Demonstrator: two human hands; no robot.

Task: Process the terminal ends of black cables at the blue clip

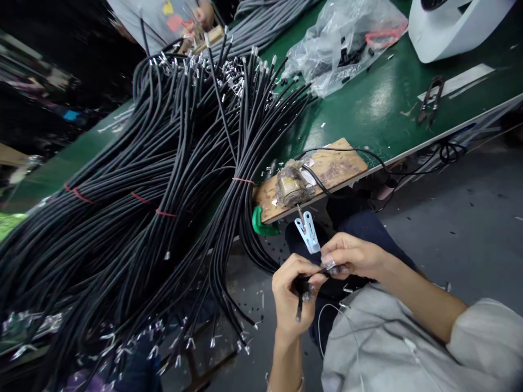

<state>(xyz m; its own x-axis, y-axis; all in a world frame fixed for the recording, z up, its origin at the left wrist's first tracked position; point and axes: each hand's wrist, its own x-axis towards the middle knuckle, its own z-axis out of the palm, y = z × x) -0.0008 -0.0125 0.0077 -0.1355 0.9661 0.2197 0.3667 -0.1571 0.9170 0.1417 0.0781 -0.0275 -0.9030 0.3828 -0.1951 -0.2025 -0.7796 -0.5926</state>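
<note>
My left hand (295,291) is closed around black cables (265,260), and a short cable end pokes out below its fingers. My right hand (347,256) pinches the silvery tip of a cable (329,267) just beside the left fingertips. The exact shape of that tip is hidden by the fingers. Right above the hands, a light blue clothes peg (307,232) hangs from the shaft of a small tape-wrapped motor (292,184). The motor sits on a wooden board (337,166) at the table edge, and a green clamp (261,222) grips the board's left end.
Large bundles of black cables (163,158), tied with red bands, cover the left of the green table (368,130). Behind lie a plastic bag (327,38) with small black parts, thread snips (431,100) and a white device (449,30). Another person's hand (204,15) shows at the top.
</note>
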